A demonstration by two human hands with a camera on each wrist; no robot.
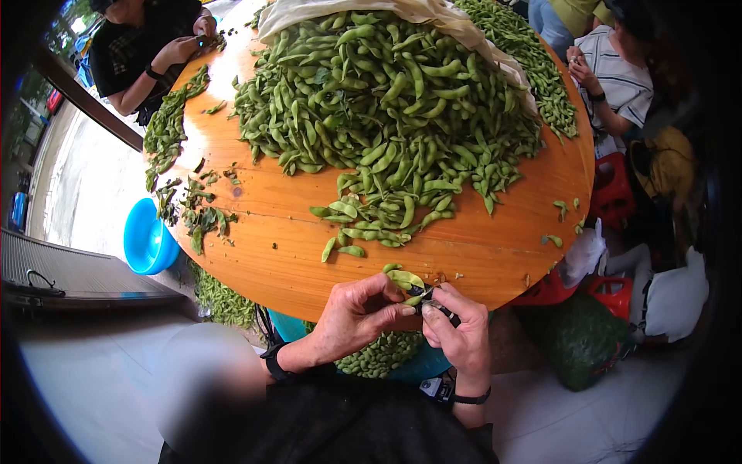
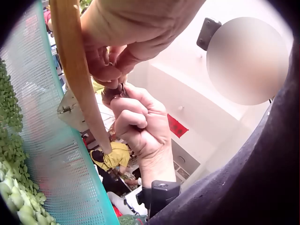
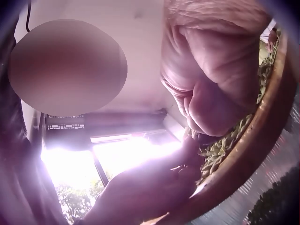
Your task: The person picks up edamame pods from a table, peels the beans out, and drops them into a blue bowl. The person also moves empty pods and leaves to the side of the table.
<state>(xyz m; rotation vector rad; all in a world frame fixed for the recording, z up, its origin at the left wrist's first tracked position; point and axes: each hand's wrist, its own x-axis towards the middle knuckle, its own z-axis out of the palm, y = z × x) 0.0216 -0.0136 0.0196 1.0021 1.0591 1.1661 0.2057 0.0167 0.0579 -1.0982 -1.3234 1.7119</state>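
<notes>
Just over the near edge of the wooden table (image 1: 286, 267), both hands meet at a few green soybean pods (image 1: 404, 278). My left hand (image 1: 359, 313) pinches the pods between thumb and fingers. A small black tool (image 1: 444, 312) with a slim dark end sits in my right hand (image 1: 460, 340), its fingers curled round it right against the pods; I cannot tell its exact kind. The left wrist view has the right hand (image 2: 143, 119) curled, its fingertips meeting those of the left hand (image 2: 140, 28). A large heap of soybean pods (image 1: 371, 100) covers the table's far middle.
Trimmings (image 1: 205, 216) lie at the table's left, beside a blue basin (image 1: 147, 240) below. A turquoise mesh basket (image 2: 70, 168) of pods stands under my hands. People (image 1: 618, 73) sit across the table, and red stools (image 1: 610, 189) and bags (image 1: 676, 298) stand at right.
</notes>
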